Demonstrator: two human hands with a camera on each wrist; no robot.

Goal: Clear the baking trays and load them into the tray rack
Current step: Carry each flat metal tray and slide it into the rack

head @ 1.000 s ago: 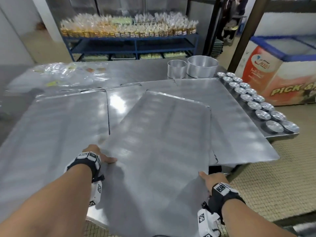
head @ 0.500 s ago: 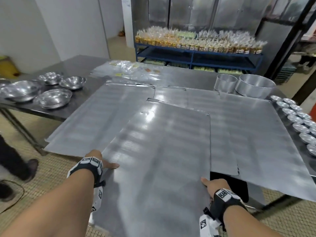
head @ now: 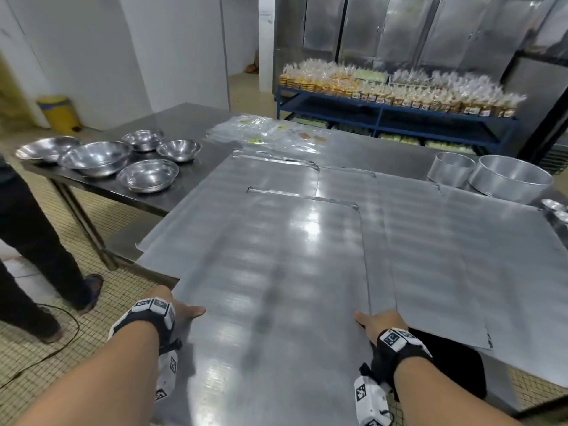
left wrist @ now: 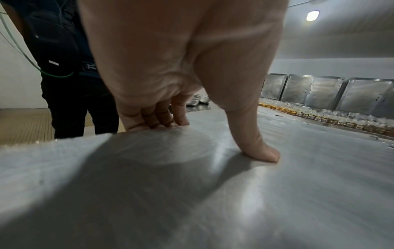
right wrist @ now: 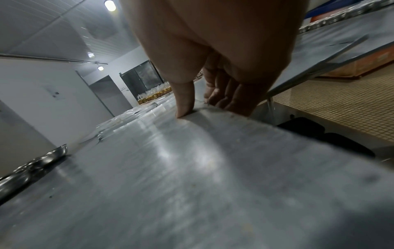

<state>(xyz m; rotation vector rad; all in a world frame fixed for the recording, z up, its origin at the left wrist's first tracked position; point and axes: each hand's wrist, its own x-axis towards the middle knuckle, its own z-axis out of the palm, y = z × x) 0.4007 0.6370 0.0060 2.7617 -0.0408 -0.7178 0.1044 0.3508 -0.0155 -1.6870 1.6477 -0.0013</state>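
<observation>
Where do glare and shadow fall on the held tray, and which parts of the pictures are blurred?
Head view: white glare on the tray, edges bent by the lens. Left wrist view: the left hand casts a dark shadow on the tray. Right wrist view: the near tray surface is blurred.

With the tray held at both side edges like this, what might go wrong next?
1. Grip: the left hand and right hand only pinch the thin edges of the wide tray, thumbs on top, so it may tilt or slip.
2. Snagging: it overlaps other trays on the table; pulling could drag them off the edge.
3. A bystander stands close on the left; swinging the tray that way might hit them.
</observation>
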